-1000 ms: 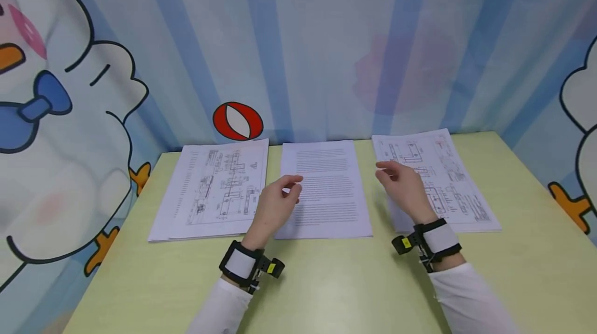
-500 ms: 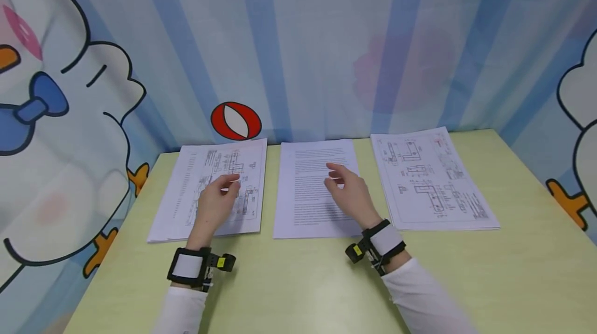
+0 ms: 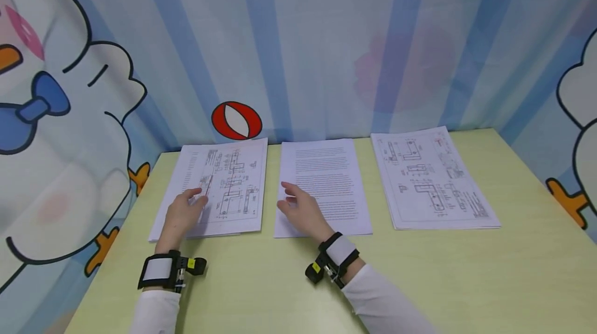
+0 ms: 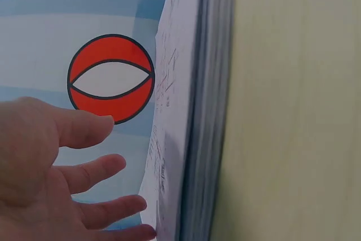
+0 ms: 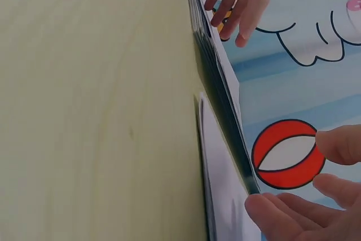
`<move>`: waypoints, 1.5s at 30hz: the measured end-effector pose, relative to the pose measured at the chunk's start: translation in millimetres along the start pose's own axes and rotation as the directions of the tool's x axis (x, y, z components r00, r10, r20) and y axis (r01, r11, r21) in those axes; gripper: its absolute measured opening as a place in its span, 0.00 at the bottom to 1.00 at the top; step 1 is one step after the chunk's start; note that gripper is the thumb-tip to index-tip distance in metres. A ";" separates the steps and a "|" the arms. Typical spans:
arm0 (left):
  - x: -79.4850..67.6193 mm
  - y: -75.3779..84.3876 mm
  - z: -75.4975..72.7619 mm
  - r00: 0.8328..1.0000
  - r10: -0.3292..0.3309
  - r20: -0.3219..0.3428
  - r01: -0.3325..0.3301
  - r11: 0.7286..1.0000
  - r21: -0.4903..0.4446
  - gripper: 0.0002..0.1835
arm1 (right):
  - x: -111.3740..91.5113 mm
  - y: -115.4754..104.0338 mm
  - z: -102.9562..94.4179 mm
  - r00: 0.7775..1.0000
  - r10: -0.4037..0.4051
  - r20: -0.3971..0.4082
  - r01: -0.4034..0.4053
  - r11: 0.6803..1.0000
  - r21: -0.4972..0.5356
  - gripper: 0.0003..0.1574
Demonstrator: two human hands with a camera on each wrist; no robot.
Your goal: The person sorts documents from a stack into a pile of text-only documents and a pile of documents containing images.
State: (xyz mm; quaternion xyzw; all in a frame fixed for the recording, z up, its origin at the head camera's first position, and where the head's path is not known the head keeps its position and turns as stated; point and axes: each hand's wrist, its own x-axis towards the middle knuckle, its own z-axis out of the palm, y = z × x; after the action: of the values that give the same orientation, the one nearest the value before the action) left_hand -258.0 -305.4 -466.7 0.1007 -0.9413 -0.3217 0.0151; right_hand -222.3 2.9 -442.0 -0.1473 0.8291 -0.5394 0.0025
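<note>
left hand [image 3: 182, 212], fingers spread and empty, hangs over the left paper stack [image 3: 235, 189] on the desk [image 3: 261, 282]; right hand [image 3: 305, 215], loose and empty, over the middle stack [image 3: 328, 181]. gripping opposite edges evenly should best keep either pile aligned.

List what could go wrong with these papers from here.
The left stack has an uneven front edge, so the left hand might grasp only part of it.
Only a narrow gap separates it from the middle stack; sliding it right could make them overlap.
The right hand, over the middle stack, might knock that askew.
</note>
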 end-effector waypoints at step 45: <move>-26.6 35.4 -23.0 0.986 -0.162 0.030 0.165 0.975 -0.147 0.31 | 27.3 -4.1 59.3 0.940 0.316 0.133 -0.321 0.677 0.662 0.28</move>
State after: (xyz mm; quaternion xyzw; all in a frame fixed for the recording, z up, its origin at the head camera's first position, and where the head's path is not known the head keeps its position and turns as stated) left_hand -236.2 -286.6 -425.9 0.1737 -0.9033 -0.3922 -0.0121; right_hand -237.8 -58.3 -458.9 0.0081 0.5892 -0.7934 0.1525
